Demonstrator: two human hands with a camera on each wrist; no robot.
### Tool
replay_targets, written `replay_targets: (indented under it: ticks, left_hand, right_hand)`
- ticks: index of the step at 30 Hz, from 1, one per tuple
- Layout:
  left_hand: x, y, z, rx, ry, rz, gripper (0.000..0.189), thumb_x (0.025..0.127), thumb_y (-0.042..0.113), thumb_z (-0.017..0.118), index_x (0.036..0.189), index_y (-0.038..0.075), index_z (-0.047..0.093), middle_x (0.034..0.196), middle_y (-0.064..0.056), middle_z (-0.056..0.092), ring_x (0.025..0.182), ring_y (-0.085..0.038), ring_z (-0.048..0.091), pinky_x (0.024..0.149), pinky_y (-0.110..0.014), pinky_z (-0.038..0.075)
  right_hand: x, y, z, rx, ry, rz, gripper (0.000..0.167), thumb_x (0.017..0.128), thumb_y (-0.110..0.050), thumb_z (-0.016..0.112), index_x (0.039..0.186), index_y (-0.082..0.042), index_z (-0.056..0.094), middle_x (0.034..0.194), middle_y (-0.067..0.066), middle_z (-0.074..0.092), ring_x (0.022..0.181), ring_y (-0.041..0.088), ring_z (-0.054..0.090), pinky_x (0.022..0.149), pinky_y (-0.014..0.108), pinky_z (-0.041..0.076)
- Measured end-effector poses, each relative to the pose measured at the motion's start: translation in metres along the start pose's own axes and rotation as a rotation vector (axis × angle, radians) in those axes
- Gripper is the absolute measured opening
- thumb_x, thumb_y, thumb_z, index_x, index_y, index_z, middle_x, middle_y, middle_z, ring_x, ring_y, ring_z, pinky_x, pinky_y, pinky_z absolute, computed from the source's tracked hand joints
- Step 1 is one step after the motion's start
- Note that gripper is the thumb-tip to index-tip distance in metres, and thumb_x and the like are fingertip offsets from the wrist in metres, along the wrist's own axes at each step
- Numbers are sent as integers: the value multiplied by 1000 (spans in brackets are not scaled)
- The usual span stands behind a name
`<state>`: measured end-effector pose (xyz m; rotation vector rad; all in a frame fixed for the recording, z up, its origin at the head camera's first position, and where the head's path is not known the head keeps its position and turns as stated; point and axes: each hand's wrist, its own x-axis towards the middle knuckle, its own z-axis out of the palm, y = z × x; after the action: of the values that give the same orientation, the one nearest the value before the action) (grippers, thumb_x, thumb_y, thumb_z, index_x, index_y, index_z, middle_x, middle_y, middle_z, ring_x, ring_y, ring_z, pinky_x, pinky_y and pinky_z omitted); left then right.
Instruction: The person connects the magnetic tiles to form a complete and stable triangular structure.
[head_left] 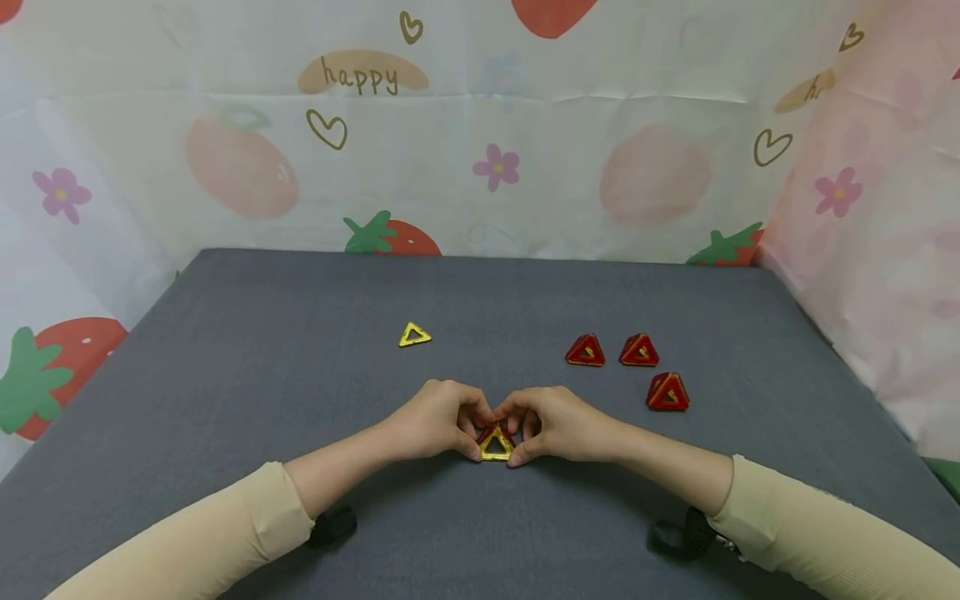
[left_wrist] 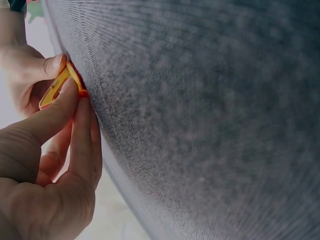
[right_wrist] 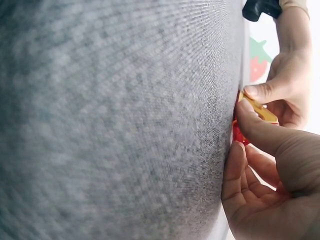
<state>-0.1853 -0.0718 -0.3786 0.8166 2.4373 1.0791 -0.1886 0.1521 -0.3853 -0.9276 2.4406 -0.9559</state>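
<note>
Both hands meet at the near middle of the table around a small pyramid of triangular tiles, with a yellow tile [head_left: 495, 457] as its front face and red sides partly hidden by fingers. My left hand [head_left: 438, 423] pinches its left side with thumb and fingers. On the right side, my right hand [head_left: 561, 425] pinches it likewise. In the left wrist view the yellow tile [left_wrist: 50, 94] leans against a red part beside the thumb. The right wrist view shows the red part [right_wrist: 239, 134] low against the cloth, between thumb and fingers.
A single yellow triangle tile [head_left: 417, 342] lies flat beyond my left hand. Three red pyramids stand to the right: one [head_left: 585, 353], another [head_left: 637, 353] beside it, and a nearer one [head_left: 667, 395]. Grey cloth [head_left: 285, 333] covers the table; a printed curtain [head_left: 450, 167] hangs behind.
</note>
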Motion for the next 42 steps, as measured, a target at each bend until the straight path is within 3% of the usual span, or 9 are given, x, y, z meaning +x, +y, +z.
replay_targets:
  ticks: [28,42]
  left_hand:
    - [1,-2,0,-41,-16,-28,37,72,4,85,105,6,69,98,-9,72,79,-9,72,67,-18,56]
    - [-1,-3,-6,-89,-60,-26,41,73,2,84,110,4,67,101,-11,70,84,-12,72,70,-20,58]
  right_hand:
    - [-1,4,0,3,-11,-14,51,77,-23,85,123,-11,65,94,-1,67,73,1,58,65,20,53]
    - [-1,2,-1,10,-15,-15,50,78,-21,84,123,-11,65,95,1,67,74,2,58,66,20,52]
